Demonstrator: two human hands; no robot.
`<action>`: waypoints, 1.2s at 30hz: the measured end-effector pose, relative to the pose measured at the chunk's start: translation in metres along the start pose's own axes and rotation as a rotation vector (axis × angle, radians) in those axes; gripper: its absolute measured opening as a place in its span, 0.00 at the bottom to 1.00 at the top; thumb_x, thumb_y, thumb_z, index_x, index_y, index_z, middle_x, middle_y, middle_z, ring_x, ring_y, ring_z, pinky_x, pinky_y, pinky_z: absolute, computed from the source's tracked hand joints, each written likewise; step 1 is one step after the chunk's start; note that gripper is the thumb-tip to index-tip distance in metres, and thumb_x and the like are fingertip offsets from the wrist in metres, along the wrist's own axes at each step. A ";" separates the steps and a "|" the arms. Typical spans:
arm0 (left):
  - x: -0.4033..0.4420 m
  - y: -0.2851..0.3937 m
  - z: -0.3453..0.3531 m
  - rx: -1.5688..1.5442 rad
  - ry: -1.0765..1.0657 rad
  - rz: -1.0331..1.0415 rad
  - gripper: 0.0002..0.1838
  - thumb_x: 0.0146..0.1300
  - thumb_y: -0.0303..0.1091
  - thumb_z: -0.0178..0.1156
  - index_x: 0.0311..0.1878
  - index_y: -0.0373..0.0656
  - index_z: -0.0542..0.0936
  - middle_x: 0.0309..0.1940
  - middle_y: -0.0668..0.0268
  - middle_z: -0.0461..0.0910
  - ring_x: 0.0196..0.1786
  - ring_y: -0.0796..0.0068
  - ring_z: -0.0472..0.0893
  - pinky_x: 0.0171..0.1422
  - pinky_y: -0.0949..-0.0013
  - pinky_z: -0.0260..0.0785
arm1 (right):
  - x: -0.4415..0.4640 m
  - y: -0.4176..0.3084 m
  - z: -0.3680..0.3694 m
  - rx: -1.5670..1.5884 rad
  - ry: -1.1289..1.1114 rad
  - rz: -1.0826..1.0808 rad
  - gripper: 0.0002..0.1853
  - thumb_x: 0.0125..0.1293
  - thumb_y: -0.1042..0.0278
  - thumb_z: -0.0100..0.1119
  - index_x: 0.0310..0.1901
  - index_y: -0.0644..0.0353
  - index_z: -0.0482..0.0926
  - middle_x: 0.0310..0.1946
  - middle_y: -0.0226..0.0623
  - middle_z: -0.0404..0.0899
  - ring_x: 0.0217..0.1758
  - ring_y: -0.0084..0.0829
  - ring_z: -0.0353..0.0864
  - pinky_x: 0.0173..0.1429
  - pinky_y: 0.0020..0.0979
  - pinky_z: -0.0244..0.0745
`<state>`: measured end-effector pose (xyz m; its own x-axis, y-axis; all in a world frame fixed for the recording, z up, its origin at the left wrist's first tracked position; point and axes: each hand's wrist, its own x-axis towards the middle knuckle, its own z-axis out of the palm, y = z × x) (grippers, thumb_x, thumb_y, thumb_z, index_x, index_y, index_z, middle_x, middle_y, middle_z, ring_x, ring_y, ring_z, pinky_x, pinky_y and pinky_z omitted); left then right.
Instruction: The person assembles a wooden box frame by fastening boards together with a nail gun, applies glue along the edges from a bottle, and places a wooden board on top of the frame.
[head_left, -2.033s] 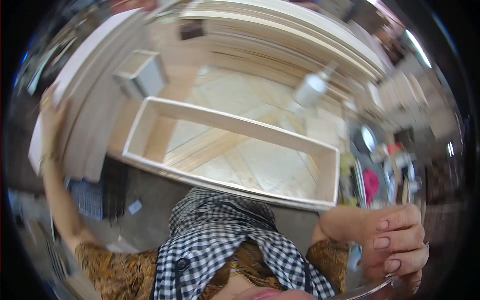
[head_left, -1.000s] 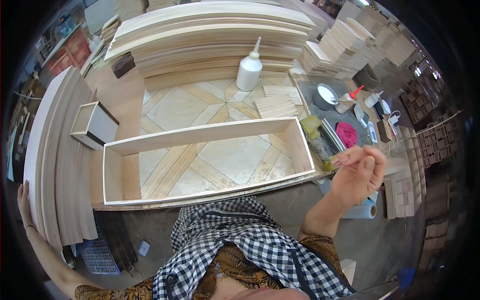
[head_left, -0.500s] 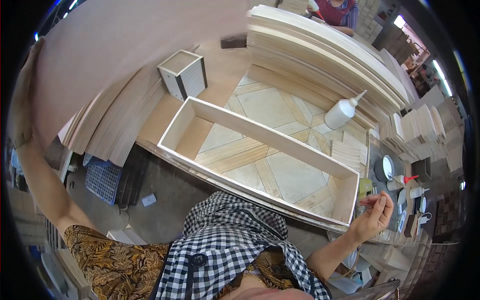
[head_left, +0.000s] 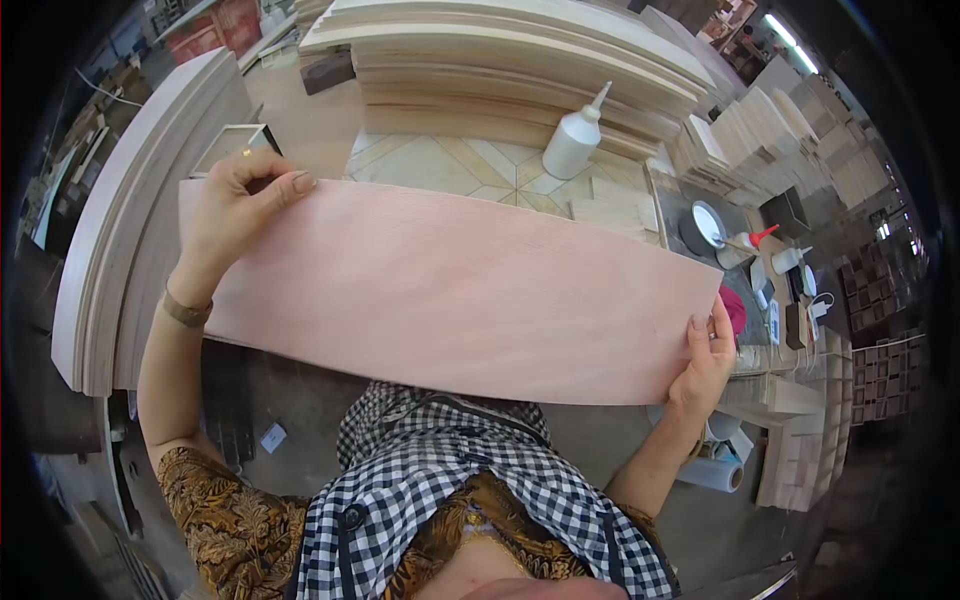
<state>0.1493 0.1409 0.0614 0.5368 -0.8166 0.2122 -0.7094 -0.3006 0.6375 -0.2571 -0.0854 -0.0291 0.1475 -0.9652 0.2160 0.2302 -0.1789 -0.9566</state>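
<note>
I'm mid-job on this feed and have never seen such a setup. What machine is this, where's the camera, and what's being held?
There's no machine: these are a person's two bare hands, seen by one head-worn camera looking forward and down. The left hand grips the left end of a pale pink rectangular wooden panel; the right hand holds its right end. Beyond it, on a patterned beige tabletop, stand a white plastic bottle with a pointed nozzle and a tall stack of long, pale wooden boards. The panel hides whatever is directly behind it.
</note>
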 end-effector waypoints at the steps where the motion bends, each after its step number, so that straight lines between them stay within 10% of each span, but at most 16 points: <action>1: -0.002 -0.005 0.003 0.182 0.139 0.159 0.14 0.55 0.38 0.66 0.39 0.38 0.81 0.34 0.66 0.78 0.39 0.75 0.74 0.45 0.73 0.65 | 0.000 0.003 -0.005 -0.022 0.008 0.021 0.25 0.60 0.79 0.58 0.59 0.73 0.66 0.48 0.39 0.76 0.50 0.24 0.74 0.56 0.25 0.69; 3: -0.008 -0.016 0.007 0.548 0.410 0.473 0.19 0.56 0.41 0.65 0.47 0.40 0.79 0.43 0.61 0.77 0.45 0.66 0.75 0.52 0.68 0.65 | 0.000 0.006 -0.014 -0.066 0.020 0.069 0.25 0.60 0.80 0.58 0.59 0.73 0.67 0.48 0.39 0.76 0.50 0.24 0.74 0.56 0.25 0.69; 4: -0.013 -0.030 0.001 0.587 0.441 0.355 0.23 0.55 0.40 0.65 0.52 0.41 0.76 0.52 0.57 0.73 0.57 0.55 0.69 0.63 0.61 0.59 | 0.003 0.006 -0.018 -0.056 0.024 0.092 0.25 0.59 0.80 0.58 0.59 0.73 0.67 0.48 0.39 0.76 0.49 0.24 0.75 0.56 0.24 0.69; 7: -0.028 -0.088 -0.013 0.655 0.588 0.034 0.24 0.59 0.40 0.63 0.55 0.36 0.74 0.49 0.58 0.76 0.54 0.63 0.74 0.59 0.66 0.64 | 0.020 0.007 -0.020 -0.035 0.018 0.144 0.25 0.58 0.82 0.58 0.58 0.73 0.67 0.46 0.39 0.77 0.48 0.25 0.76 0.55 0.24 0.70; 10: -0.048 -0.106 -0.016 -0.311 0.300 -0.362 0.26 0.62 0.40 0.60 0.57 0.30 0.71 0.47 0.58 0.78 0.49 0.72 0.76 0.53 0.73 0.67 | 0.037 0.015 -0.013 -0.083 -0.025 0.132 0.24 0.58 0.80 0.59 0.57 0.73 0.68 0.46 0.41 0.77 0.47 0.25 0.76 0.54 0.25 0.70; 16: -0.051 -0.109 0.008 -0.145 0.320 -0.347 0.24 0.64 0.40 0.58 0.55 0.28 0.72 0.45 0.56 0.79 0.47 0.76 0.77 0.51 0.76 0.68 | 0.067 0.040 0.016 -0.442 -0.024 0.085 0.25 0.55 0.72 0.65 0.53 0.75 0.71 0.41 0.45 0.80 0.41 0.26 0.79 0.46 0.23 0.72; 22: -0.034 -0.136 0.007 0.309 0.312 -0.338 0.30 0.64 0.50 0.54 0.56 0.30 0.73 0.50 0.46 0.77 0.53 0.58 0.77 0.57 0.66 0.66 | 0.072 0.046 0.031 -1.019 -0.083 -0.030 0.32 0.50 0.45 0.65 0.43 0.71 0.79 0.35 0.50 0.82 0.40 0.39 0.82 0.46 0.33 0.74; 36: -0.024 -0.147 0.038 0.710 0.193 -0.194 0.33 0.64 0.56 0.49 0.51 0.30 0.75 0.48 0.41 0.74 0.50 0.44 0.74 0.55 0.57 0.67 | 0.055 0.048 0.025 -1.283 -0.047 -0.050 0.32 0.49 0.42 0.63 0.40 0.70 0.80 0.37 0.56 0.80 0.46 0.48 0.79 0.51 0.40 0.71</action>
<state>0.2228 0.1861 -0.0656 0.7061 -0.6354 0.3125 -0.6825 -0.7283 0.0613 -0.2138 -0.1424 -0.0578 0.2055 -0.9493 0.2380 -0.8460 -0.2946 -0.4444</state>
